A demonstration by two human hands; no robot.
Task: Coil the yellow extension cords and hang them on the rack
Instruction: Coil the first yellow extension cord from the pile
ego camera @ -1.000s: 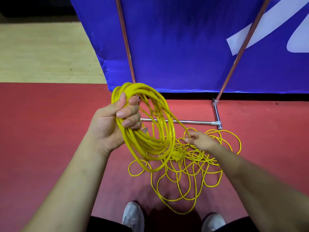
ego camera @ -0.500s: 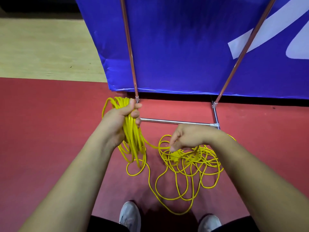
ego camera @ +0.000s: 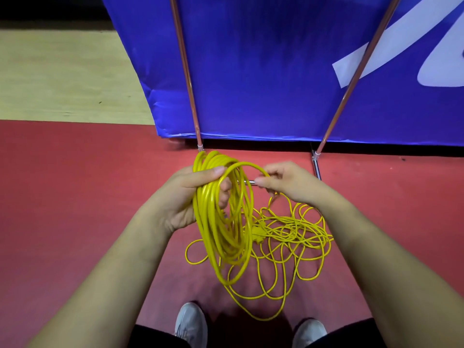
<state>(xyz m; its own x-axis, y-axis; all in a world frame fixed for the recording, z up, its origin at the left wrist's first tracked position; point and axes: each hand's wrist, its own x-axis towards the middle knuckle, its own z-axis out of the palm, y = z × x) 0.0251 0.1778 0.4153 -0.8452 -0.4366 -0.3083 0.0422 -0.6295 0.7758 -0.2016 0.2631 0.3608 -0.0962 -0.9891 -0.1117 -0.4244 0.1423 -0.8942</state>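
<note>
My left hand (ego camera: 187, 197) grips the top of a coil of yellow extension cord (ego camera: 221, 222) that hangs down in several long loops. My right hand (ego camera: 288, 183) pinches a fresh loop of the same cord just right of the coil's top, close to my left thumb. The loose rest of the cord (ego camera: 288, 237) lies tangled on the red floor below my right wrist, with a yellow plug (ego camera: 258, 234) in the tangle. The rack (ego camera: 187, 71) stands behind, two slanted copper-coloured poles and a metal base bar mostly hidden by my hands.
A blue banner (ego camera: 263, 66) with white shapes hangs behind the rack's poles. The floor is red (ego camera: 75, 197) near me and pale wood (ego camera: 62, 71) at the far left. My two grey shoes (ego camera: 190, 322) show at the bottom edge.
My right hand has lifted from the tangle and carried a new loop up to the coil. My left hand has raised and turned the coil so that its loops hang longer.
</note>
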